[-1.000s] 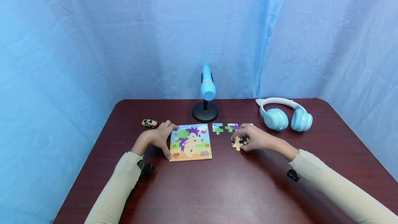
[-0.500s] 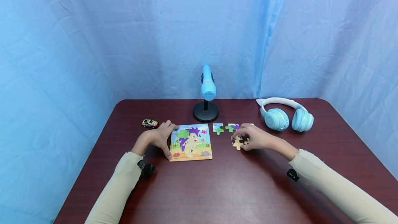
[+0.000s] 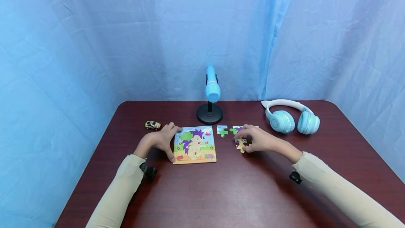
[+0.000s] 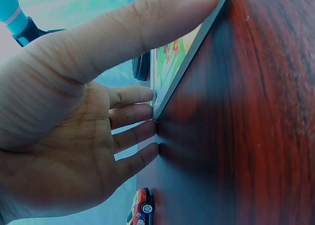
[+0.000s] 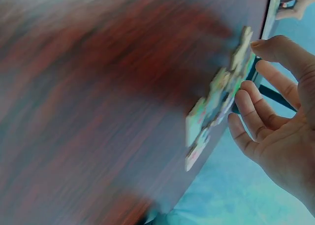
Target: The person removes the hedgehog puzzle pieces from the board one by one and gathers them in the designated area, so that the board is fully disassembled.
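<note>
A square hedgehog jigsaw board [image 3: 197, 145] lies flat on the table in the head view. My left hand [image 3: 162, 140] rests at its left side, thumb at the near corner and fingertips at the far one. In the left wrist view those fingers [image 4: 135, 129] look nearly straight. My right hand [image 3: 257, 139] is over several loose jigsaw pieces [image 3: 241, 147], fingers slightly bent and thumb spread apart. The right wrist view has its thumb and fingertips at the edge of the pieces [image 5: 216, 89]; whether one is pinched is not visible. The hand hides some pieces.
Two more jigsaw pieces [image 3: 222, 130] [image 3: 237, 129] lie right of the board. A blue microphone [image 3: 212, 90] on a black round base stands behind. Blue headphones [image 3: 281, 120] are at back right, a toy car [image 3: 153, 125] at left. Blue curtains [image 3: 190, 38] surround the dark table [image 3: 202, 192].
My right hand's fingers have shifted slightly left and up over the pieces, with a little more of a printed piece showing below them. The left hand and the board stay where they were.
</note>
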The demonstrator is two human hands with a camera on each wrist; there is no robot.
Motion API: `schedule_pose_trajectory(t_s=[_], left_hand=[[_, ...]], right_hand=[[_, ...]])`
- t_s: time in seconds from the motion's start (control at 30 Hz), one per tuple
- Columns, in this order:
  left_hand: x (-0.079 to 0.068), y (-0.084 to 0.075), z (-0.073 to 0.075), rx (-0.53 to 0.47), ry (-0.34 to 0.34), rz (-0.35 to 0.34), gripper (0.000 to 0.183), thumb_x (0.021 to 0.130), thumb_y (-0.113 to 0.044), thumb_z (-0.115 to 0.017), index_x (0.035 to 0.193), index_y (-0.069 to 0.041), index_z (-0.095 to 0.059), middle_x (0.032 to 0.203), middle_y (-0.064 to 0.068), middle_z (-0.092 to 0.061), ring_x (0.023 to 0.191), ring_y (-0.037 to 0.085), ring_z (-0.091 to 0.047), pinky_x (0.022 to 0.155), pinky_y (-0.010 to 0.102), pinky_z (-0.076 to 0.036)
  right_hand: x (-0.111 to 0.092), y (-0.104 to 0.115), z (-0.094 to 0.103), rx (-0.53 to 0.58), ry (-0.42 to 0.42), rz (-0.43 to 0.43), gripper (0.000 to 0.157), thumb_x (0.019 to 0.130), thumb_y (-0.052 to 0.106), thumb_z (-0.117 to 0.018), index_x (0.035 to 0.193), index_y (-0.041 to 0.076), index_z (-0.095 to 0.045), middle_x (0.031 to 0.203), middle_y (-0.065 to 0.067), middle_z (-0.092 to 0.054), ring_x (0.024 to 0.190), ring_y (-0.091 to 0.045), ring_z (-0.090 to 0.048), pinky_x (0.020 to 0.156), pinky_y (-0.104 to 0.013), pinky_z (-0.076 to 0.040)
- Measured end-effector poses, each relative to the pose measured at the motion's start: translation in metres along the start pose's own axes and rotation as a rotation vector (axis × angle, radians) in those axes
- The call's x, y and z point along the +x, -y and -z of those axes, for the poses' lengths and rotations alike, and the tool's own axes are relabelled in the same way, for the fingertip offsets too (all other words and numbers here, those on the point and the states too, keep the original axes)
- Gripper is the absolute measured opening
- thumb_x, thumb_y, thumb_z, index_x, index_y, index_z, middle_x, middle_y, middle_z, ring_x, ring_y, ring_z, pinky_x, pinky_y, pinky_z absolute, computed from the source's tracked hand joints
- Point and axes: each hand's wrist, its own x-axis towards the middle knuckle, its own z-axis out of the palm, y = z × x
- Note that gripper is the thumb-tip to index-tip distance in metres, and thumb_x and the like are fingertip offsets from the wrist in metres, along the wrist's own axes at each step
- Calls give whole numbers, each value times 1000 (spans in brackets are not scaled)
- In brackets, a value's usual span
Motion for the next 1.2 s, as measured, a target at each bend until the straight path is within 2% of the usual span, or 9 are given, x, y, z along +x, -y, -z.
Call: schedule_pose_trajectory(t_s=[0.23, 0.37, 0.63, 0.77, 0.9, 1.0, 1.2], left_hand=[[-4, 5, -1, -30, -9, -37, 119, 67, -38, -96, 158, -3, -29, 136, 15, -41, 127, 30, -38, 108, 51, -42], [-8, 11, -3, -57, -22, -64, 117, 69, -38, -94, 159, -3, -28, 136, 15, -41, 127, 30, -39, 108, 52, -43], [-8, 16, -7, -112, -38, -88, 117, 70, -39, -94, 160, -5, -27, 140, 14, -38, 132, 31, -36, 111, 53, -41], [-6, 18, -8, -119, -39, -101, 117, 71, -40, -93, 160, -5, -27, 139, 14, -38, 130, 30, -37, 111, 53, -40], [-7, 18, -7, -120, -38, -112, 117, 71, -40, -93, 160, -4, -27, 139, 15, -39, 129, 30, -37, 110, 53, -40], [-7, 17, -6, -112, -32, -119, 116, 72, -38, -93, 160, -2, -27, 139, 16, -38, 128, 31, -37, 109, 54, -41], [-8, 16, -5, -108, -20, -120, 115, 73, -36, -92, 160, -1, -26, 137, 17, -39, 127, 31, -37, 109, 53, -40]], right_hand=[[19, 21, -4, 92, -16, -9, 37, 83, 10, -80, 119, 11, -75, 110, -9, -65, 101, -26, -63, 85, -44, -56], [40, 34, -11, 117, -14, 31, 37, 85, 11, -80, 121, 9, -74, 114, -12, -65, 106, -30, -65, 91, -49, -56], [90, 71, -24, 135, 35, 87, 41, 85, 14, -80, 125, 6, -72, 119, -15, -66, 108, -32, -63, 91, -51, -54], [111, 84, -33, 129, 84, 132, 42, 88, 14, -77, 128, 5, -71, 121, -15, -67, 107, -31, -63, 90, -48, -55], [124, 91, -43, 135, 131, 148, 42, 89, 14, -76, 129, 4, -70, 120, -14, -66, 103, -28, -63, 84, -34, -54], [131, 94, -51, 141, 149, 140, 41, 90, 13, -76, 129, 3, -70, 119, -14, -65, 100, -26, -62, 79, -27, -51], [139, 100, -60, 143, 164, 78, 41, 90, 14, -77, 129, 5, -70, 116, -13, -64, 94, -20, -57, 76, -26, -49]])
